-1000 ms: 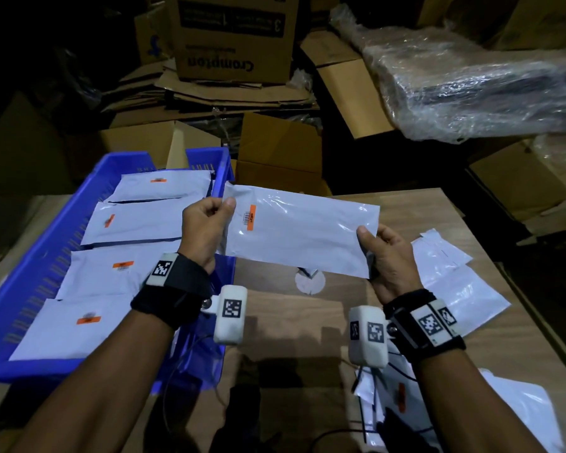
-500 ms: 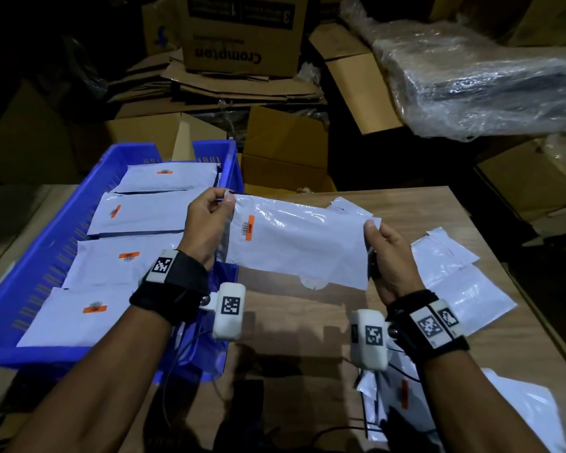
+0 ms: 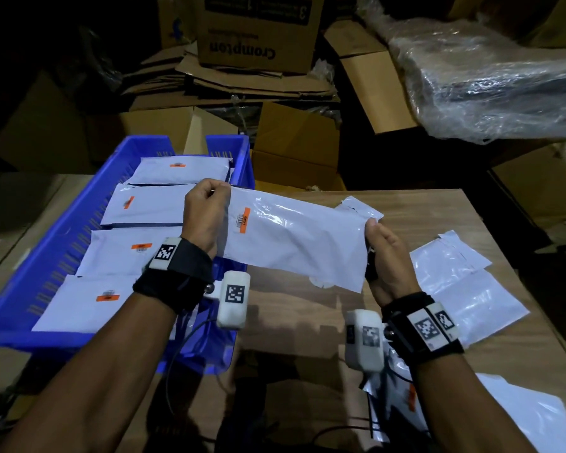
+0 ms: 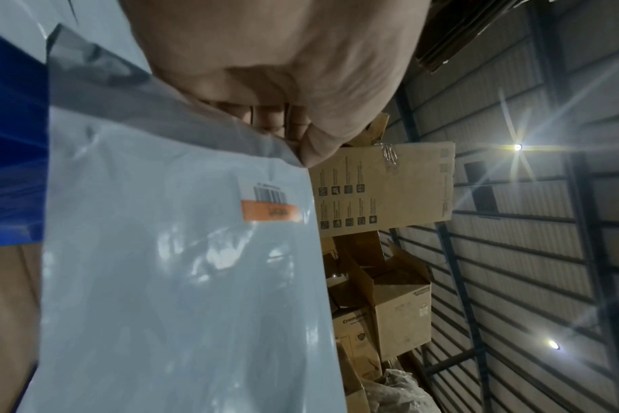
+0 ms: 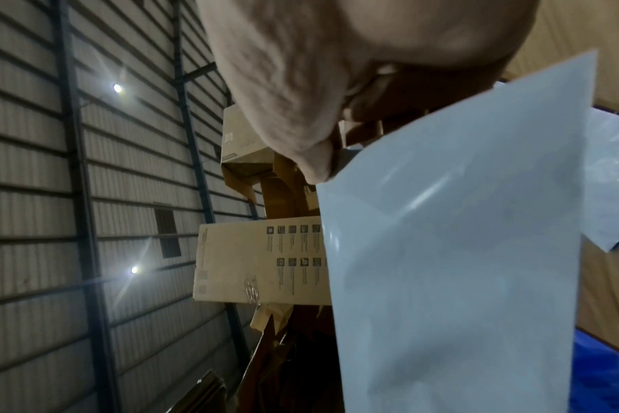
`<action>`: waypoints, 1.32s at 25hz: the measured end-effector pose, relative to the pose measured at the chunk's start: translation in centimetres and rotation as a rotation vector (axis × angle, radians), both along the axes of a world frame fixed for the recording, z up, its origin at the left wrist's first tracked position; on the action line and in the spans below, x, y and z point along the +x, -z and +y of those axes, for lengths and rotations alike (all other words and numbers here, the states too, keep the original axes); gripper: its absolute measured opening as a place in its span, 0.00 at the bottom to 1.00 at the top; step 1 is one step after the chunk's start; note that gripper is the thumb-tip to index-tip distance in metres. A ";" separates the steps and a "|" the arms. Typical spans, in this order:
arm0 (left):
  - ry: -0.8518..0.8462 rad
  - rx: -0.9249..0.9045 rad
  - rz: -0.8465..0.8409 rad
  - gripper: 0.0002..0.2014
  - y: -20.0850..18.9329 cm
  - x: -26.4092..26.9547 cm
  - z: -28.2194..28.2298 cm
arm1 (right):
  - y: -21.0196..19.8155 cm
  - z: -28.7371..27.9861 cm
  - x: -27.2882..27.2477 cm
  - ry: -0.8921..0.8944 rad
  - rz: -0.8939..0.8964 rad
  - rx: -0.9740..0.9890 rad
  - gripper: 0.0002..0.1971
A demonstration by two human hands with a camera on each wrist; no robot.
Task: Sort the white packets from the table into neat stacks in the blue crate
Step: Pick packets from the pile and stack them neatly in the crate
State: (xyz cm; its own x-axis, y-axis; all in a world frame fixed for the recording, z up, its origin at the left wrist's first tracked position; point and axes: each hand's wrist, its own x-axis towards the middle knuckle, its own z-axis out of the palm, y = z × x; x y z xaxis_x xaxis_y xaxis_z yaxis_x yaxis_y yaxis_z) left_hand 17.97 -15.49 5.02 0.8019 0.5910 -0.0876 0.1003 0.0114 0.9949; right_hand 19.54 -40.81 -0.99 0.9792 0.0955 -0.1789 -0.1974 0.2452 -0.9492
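Note:
I hold one white packet with an orange label stretched between both hands, above the table beside the crate's right wall. My left hand pinches its left end near the label; the left wrist view shows that packet under the curled fingers. My right hand grips the right end, thumb on top; the packet fills the right wrist view. The blue crate at the left holds several stacks of white packets in a row.
Loose white packets lie on the wooden table right of my right hand, and more sit by my right forearm. Cardboard boxes and a plastic-wrapped bundle crowd the space behind the table.
Both hands have carried the packet slightly away from me and turned it flatter; the right hand has come a little closer to the left. A packet corner behind the held one has come into sight.

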 end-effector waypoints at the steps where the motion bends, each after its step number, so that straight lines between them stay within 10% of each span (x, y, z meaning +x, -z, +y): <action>1: 0.000 0.004 -0.004 0.04 -0.1 -0.1 0.1 | 0.0 0.1 -0.2 -0.050 -0.007 0.013 0.09; 9: 0.414 0.113 0.214 0.25 0.6 -2.3 4.5 | 0.6 1.1 0.2 0.015 0.016 0.064 0.19; 24: 0.262 0.523 0.282 0.23 -0.6 -9.2 16.6 | -6.0 12.5 -0.4 -0.222 -0.059 -0.156 0.11; 33: 0.581 1.207 0.647 0.39 2.1 -17.6 24.0 | -5.7 27.2 0.2 -0.263 0.057 -0.392 0.15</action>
